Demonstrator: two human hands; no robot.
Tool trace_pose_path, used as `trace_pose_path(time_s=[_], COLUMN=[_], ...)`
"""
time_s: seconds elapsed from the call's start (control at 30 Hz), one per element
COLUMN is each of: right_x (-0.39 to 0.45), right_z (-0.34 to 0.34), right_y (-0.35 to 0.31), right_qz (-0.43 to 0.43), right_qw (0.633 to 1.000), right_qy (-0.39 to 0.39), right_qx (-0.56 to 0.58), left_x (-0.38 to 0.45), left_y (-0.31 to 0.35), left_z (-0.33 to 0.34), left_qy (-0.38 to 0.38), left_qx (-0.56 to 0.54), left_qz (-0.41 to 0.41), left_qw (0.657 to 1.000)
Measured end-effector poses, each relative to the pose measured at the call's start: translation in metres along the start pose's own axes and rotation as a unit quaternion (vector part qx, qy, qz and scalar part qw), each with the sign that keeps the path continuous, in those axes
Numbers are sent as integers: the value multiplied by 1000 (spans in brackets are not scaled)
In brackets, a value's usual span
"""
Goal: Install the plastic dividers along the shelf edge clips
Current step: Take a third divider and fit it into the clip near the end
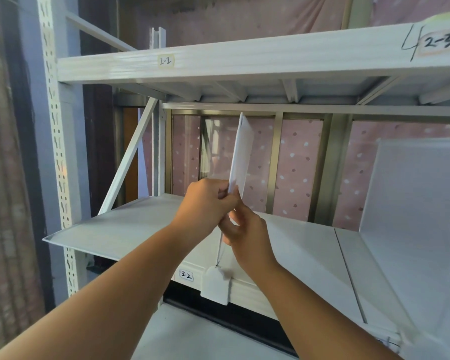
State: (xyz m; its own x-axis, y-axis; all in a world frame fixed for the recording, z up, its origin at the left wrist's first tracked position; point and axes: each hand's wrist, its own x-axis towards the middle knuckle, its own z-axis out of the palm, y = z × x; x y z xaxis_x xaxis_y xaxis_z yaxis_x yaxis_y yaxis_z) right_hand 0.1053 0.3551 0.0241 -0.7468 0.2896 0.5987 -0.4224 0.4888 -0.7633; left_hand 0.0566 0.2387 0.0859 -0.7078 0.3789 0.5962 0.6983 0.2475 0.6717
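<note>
My left hand (205,201) is curled closed, pinching the lower end of a thin flat white plastic divider panel (240,152); my right hand (240,227) sits just below and touching it, fingers wrapped round the same divider's lower edge. Panel is smooth, matte, rigid-looking, seen nearly edge-on, upright and leaning slightly right at the top, its top corner close under the upper shelf beam. Its bottom front runs down as a narrow strip to a white plastic clip tab (217,284) with clipped corners, hanging over the front lip of the white painted-metal lower shelf (130,227). Paper label reading 3-2 (186,275) sits just left of the tab.

Shelf surface left of my hands is bare and smooth, with open room; a seam runs across the deck to the right. A second frosted white divider sheet (416,203) stands upright at the far right, well apart from my hands. Upper white metal shelf (218,61) overhangs, ribbed underneath, labelled 2-2 and 2-3. Perforated white upright post (56,141) stands left, with a diagonal brace (130,154) behind. Pink spotted fabric backdrop (296,162) behind brass-coloured framing.
</note>
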Motion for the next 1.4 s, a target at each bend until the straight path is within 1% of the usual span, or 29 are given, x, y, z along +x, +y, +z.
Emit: trace_pose_path(time_s=[0.1, 0.23, 0.33, 0.53, 0.67, 0.8, 0.83, 0.9, 0.93, 1.0, 1.1, 1.17, 1.3, 1.33, 1.37, 1.4], right_x=[0, -9, -18, -14, -20, -22, -24, -29, -32, -35, -39, -42, -44, -44, -43, -43], right_z=[2, 11, 12, 10, 9, 5, 2, -2, -4, -8, -18, -25, -38, -41, -43, -45], right_y=[-4, 3, 17, 27, 26, 23, 22, 21, 23, 26, 31, 31, 29, 29, 29, 28], right_qz=[-10, -25, -19, 1, 6, 28, 39, 72, 75, 72, 83, 96, 113, 112, 112, 112], right_qw=[999, 994, 995, 995, 997, 997, 998, 997, 996, 996, 990, 984, 951, 940, 930, 920], right_qy=[-8, -16, 1, -6, -11, -19, -25, -25, -31, -48, -61, -77, -132, -151, -171, -192], right_qx=[-38, -101, -95, -102, -81, -67, -54, 14, 22, -25, -91, -127, -255, -283, -305, -322], left_x=[-2, -16, -24, -23, -31, -32, -33, -37, -40, -49, -66, -81, -122, -133, -143, -153], left_y=[-3, -11, -15, -19, -19, -18, -18, -22, -24, -29, -33, -39, -56, -62, -68, -73], left_z=[-1, 0, 8, 11, 15, 14, 14, 16, 18, 20, 21, 23, 29, 33, 39, 47], left_qy=[14, 34, 32, 26, 27, 17, 18, 19, 13, -3, 0, 34, 158, 187, 211, 225], left_qx=[-13, -2, -16, -17, -20, -19, -14, -2, 2, -21, -69, -76, -139, -168, -218, -276], left_qz=[-6, -4, 0, -17, -40, -58, -65, -78, -85, -105, -128, -152, -201, -217, -242, -276], left_qw=[1000, 999, 999, 999, 999, 998, 998, 997, 996, 994, 989, 985, 957, 943, 922, 893])
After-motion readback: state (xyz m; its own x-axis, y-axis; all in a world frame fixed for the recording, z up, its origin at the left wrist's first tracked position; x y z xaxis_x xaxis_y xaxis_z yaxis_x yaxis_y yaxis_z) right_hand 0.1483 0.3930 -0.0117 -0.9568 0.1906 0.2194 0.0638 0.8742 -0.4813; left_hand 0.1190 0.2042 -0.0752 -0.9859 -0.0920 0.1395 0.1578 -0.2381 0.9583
